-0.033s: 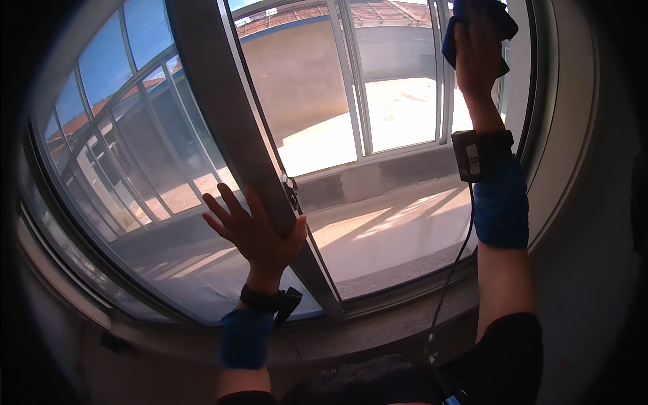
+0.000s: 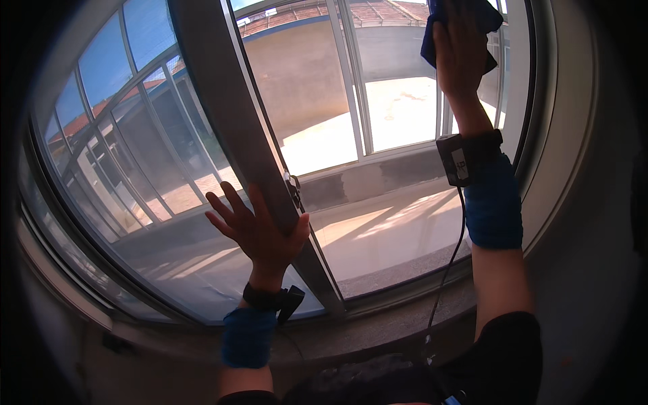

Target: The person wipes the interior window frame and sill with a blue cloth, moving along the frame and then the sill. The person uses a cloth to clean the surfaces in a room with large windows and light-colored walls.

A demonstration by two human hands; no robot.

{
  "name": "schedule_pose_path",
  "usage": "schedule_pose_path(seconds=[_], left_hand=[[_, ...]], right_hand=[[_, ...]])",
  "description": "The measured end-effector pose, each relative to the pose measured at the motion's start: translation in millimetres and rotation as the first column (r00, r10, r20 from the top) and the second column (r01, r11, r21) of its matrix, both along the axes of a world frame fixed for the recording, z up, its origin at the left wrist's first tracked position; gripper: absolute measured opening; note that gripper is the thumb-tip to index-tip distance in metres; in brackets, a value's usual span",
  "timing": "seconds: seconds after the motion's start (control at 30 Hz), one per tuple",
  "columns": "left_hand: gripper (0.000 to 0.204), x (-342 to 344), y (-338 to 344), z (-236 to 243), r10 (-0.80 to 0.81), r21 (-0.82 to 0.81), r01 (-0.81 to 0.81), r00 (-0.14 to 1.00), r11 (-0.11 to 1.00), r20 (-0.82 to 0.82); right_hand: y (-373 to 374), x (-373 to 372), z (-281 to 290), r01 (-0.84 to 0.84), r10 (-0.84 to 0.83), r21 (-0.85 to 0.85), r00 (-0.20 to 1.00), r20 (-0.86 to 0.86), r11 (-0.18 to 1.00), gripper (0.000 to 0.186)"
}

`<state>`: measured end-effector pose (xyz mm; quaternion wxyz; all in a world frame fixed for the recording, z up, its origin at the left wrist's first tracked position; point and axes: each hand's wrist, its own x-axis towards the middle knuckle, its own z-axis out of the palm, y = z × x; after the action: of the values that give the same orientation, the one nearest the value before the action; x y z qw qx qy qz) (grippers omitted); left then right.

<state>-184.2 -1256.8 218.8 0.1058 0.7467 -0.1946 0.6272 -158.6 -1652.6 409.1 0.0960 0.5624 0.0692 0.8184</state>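
A dark blue cloth (image 2: 491,19) lies under my right hand (image 2: 462,57), high at the right against the window glass (image 2: 398,229). The palm is laid over the cloth and the fingertips are lost in its dark folds. Lower and to the left, my left hand (image 2: 264,233) is open with fingers spread. It rests on the dark upright frame (image 2: 214,74) of the sliding window, its fingers reaching over the left pane (image 2: 162,253). Just above the left thumb, a small metal latch (image 2: 294,189) sits on the frame's right edge.
Both wrists carry blue wraps (image 2: 495,209) and black strapped devices (image 2: 453,160). A thin cable (image 2: 442,290) hangs from the right one across the glass. Below runs the grey window sill (image 2: 378,331). A pale window surround (image 2: 574,135) curves up the right side.
My right hand has moved left across the glass with the cloth. My left hand and the dark upright frame are very slightly farther right.
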Motion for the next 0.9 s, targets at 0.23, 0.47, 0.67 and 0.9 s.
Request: schedule_pose_path(seconds=[0.23, 0.47, 0.67, 0.9], left_hand=[[0.096, 0, -2, 4, 0.04, 0.02, -0.04, 0.999, 0.999, 0.034], [0.099, 4, -5, 2, 0.12, -0.003, -0.12, 0.992, 0.993, 0.025], [0.099, 5, -3, 2, 0.087, -0.011, -0.087, 0.995, 0.996, 0.056], [0.101, 5, -3, 5, 0.055, 0.001, -0.055, 0.994, 0.998, 0.097]], right_hand=[[205, -21, -53, -0.17, 0.159, 0.0, 0.924, -0.347, 0.986, 0.049], [207, -30, -97, -0.207, 0.133, -0.146, 0.906, -0.401, 0.967, 0.044], [81, -45, -82, -0.085, 0.076, -0.004, 0.901, -0.426, 0.996, 0.05], [-91, -57, -83, -0.07, 0.107, 0.141, 0.956, -0.274, 0.988, 0.05]])
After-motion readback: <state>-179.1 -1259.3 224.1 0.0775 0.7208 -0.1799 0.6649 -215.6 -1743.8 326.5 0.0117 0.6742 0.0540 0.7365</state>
